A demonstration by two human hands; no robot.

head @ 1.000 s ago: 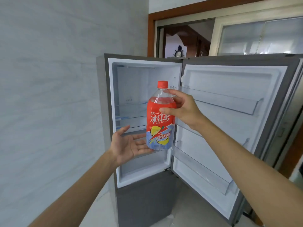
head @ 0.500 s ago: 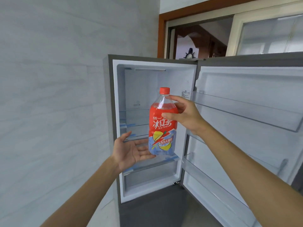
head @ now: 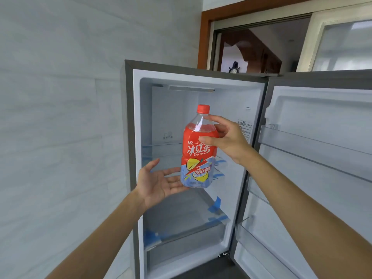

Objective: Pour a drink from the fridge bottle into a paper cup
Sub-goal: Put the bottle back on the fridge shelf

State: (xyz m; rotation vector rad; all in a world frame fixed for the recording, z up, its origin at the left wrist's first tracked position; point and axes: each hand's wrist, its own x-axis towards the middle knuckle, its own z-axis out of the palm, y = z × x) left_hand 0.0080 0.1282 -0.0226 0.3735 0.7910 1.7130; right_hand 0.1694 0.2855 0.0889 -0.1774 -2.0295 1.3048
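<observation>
A pale tiled wall (head: pixel 60 117) meets the left flank of a grey fridge (head: pixel 128 137), whose upper compartment stands open. In front of that compartment a person's left hand (head: pixel 159 183) lies palm up with the fingers straight, reaching to the lower left edge of an ice tea bottle (head: pixel 196 158); whether the fingertips touch it cannot be told. The bottle hangs upright in the air before the fridge's middle level, well clear of the side walls, with its red cap (head: pixel 203 108) on and red drink up to the shoulder. The right hand (head: pixel 229 140) grips the bottle at the shoulder, thumb across the top of the label and fingers curled round the far side. Deeper in the fridge, open space lies behind the bottle above a glass shelf (head: pixel 161 144), and strips of blue tape (head: pixel 215 203) mark the shelf edges over a clear drawer (head: pixel 181 234). The fridge door (head: pixel 332 109) is swung wide to the right, its clear door racks (head: pixel 302 141) lining the inner face, and the right forearm crosses in front of its hinge edge. Above the fridge's top edge a wood-framed doorway (head: pixel 203 37) opens.
</observation>
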